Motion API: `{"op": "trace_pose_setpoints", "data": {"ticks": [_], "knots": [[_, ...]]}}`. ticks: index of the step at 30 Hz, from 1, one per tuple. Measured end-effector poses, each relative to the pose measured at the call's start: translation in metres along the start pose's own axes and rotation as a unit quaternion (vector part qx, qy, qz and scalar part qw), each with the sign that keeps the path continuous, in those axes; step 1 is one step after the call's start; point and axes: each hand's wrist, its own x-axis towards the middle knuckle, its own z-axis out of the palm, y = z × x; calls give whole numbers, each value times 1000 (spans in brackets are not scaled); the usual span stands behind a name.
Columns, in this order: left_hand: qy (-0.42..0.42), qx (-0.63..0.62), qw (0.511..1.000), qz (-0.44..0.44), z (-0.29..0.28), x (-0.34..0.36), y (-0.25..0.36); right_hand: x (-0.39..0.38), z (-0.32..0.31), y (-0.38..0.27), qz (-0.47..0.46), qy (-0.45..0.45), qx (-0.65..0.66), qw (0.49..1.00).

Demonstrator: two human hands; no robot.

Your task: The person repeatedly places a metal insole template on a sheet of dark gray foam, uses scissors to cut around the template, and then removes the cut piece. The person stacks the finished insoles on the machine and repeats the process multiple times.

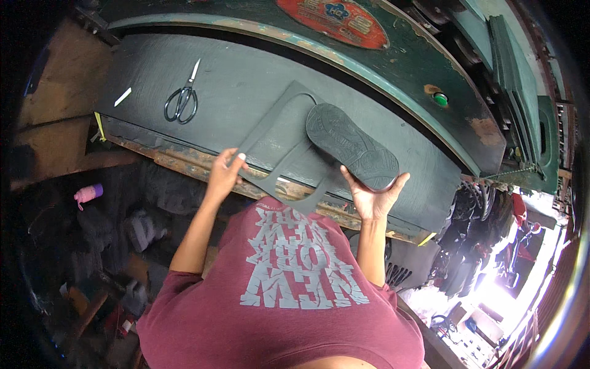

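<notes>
My left hand [225, 175] pinches the lower left corner of a thin dark grey sheet [269, 128] with large rounded cut-out openings. It looks like leftover sole material; its lower edge hangs over the bench's front edge. My right hand [373, 200] grips one end of a dark shoe sole [349, 142], thumb and fingers at its two sides, its patterned face up. The sole covers part of the sheet's right side. Farther left, black-handled scissors [182, 102] lie on the grey work surface [227, 77], blades pointing away from me.
A green machine beam [418, 80] spans the far side, with a red oval plate [335, 23] and a green button [440, 98]. A small white strip [123, 96] lies left of the scissors. The bench's worn front edge [184, 167] runs before me. A pink bottle [89, 194] is at lower left.
</notes>
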Motion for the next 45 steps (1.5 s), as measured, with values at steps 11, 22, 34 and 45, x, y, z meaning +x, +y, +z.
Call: {"op": "trace_pose_setpoints", "data": {"ticks": [11,22,34,45], "knots": [[69,277,923,260,12,-15,94,-18,-44,67,100,-153,30,983],[-82,184,949,240,48,-31,116,-26,-44,89,85,-132,56,986],[-304,254,864,311,88,-71,147,-16,-44,97,71,-66,-53,994],[-84,145,971,170,4,-88,164,-28,-25,43,-42,-182,-309,933]]}}
